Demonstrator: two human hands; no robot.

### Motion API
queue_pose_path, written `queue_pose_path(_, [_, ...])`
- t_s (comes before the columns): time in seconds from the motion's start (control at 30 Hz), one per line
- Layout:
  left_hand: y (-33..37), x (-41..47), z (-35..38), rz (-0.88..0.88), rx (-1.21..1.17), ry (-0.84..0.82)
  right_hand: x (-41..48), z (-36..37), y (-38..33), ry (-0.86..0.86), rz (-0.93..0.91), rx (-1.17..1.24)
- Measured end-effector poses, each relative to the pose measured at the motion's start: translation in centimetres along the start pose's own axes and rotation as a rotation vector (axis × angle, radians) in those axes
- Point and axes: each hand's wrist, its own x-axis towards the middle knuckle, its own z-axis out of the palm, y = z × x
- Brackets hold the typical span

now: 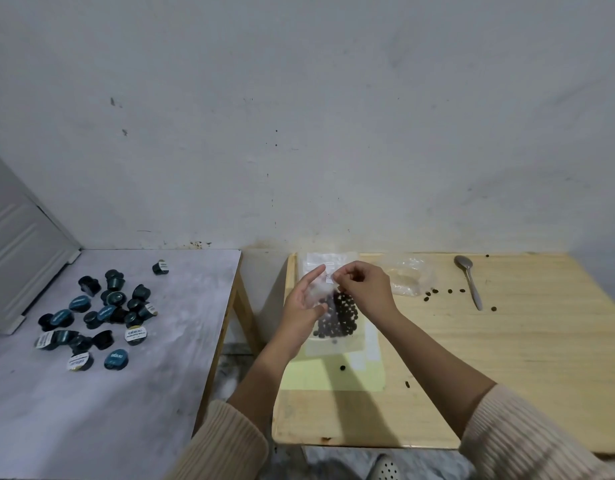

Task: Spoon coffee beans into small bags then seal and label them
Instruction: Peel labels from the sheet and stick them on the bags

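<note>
The clear bag [334, 345] lies lengthwise away from the person, mouth toward the wall, over the bench [507, 358], with coffee beans [344, 315] in its lower half. The right grip [366, 291] pinches a white label [329, 279] at the bag's top. The left grip [301, 310] seems to pinch its left edge. A spoon [469, 282], loose beans [450, 291] and a crumpled bag [408, 275] lie to the right.

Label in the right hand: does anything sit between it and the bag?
Nothing visible does. The right hand pinches the label at the top of the bag, which the left hand holds.
</note>
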Motion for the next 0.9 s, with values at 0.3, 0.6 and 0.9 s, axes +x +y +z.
queue_pose_path(0.3, [-0.2, 0.1, 0.3, 0.013, -0.011, -0.017, -0.3, -0.1, -0.2, 0.016, -0.021, -0.026])
queue_pose_path(0.6, [-0.1, -0.3, 0.6, 0.014, -0.017, -0.03, -0.7, -0.1, 0.0, 0.013, -0.025, -0.042])
queue_pose_path(0.9, [-0.9, -0.2, 0.5, -0.033, -0.024, 0.016, -1.0, 0.2, 1.4, 0.137, -0.057, -0.146])
